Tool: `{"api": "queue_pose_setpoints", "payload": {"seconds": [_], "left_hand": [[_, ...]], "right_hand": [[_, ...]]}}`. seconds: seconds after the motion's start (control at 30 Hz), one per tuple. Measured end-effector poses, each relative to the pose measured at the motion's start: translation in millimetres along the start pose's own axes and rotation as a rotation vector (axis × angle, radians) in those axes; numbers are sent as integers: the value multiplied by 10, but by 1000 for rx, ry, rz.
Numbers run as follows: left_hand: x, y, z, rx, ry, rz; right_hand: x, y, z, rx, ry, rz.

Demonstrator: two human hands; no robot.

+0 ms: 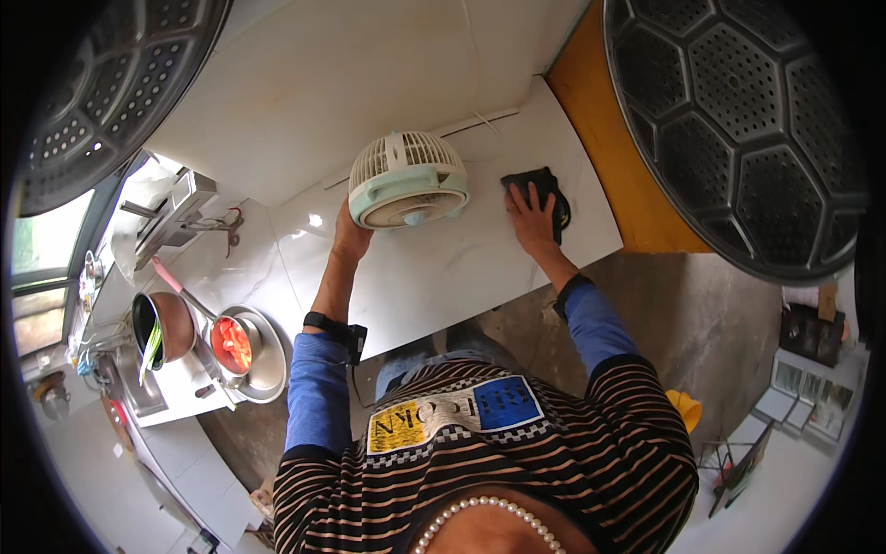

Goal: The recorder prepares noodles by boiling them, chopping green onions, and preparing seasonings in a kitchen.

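Observation:
My left hand [352, 230] grips the left side of a small white and pale-green electric fan [408, 181], tilted so its round grille faces down towards me; its underside and my fingertips are hidden. Below the fan lies the white marble-patterned countertop [415, 277]. Towards the counter's right end, my right hand [531, 220] rests with fingers spread on a folded black cloth [540, 181], pressed flat on the counter. Whether the fan touches the counter cannot be told.
To the left stand a pot with green stalks [173, 325], a long-handled pan of cut red food [232, 345] and a metal basin [275, 360]. A sink [142, 388] lies beyond. Perforated metal steamer trays [734, 83] loom at upper left and right. An orange panel [644, 201] borders the counter's right end.

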State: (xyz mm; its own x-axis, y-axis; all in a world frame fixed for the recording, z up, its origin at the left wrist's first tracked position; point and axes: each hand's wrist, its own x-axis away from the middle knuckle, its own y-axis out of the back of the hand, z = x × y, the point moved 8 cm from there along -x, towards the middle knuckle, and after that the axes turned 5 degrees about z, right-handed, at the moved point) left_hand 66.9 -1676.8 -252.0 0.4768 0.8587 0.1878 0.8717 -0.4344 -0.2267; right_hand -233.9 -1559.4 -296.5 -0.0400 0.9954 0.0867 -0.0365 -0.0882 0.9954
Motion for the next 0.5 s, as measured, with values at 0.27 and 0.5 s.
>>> {"api": "queue_pose_setpoints", "payload": {"seconds": [0.27, 0.5], "left_hand": [[-165, -231, -9, -307, 41, 11], [-489, -604, 406, 308, 349, -89]], "right_hand": [[-98, 182, -652, 71, -161, -61], [-842, 125, -484, -1950, -389, 80]]}}
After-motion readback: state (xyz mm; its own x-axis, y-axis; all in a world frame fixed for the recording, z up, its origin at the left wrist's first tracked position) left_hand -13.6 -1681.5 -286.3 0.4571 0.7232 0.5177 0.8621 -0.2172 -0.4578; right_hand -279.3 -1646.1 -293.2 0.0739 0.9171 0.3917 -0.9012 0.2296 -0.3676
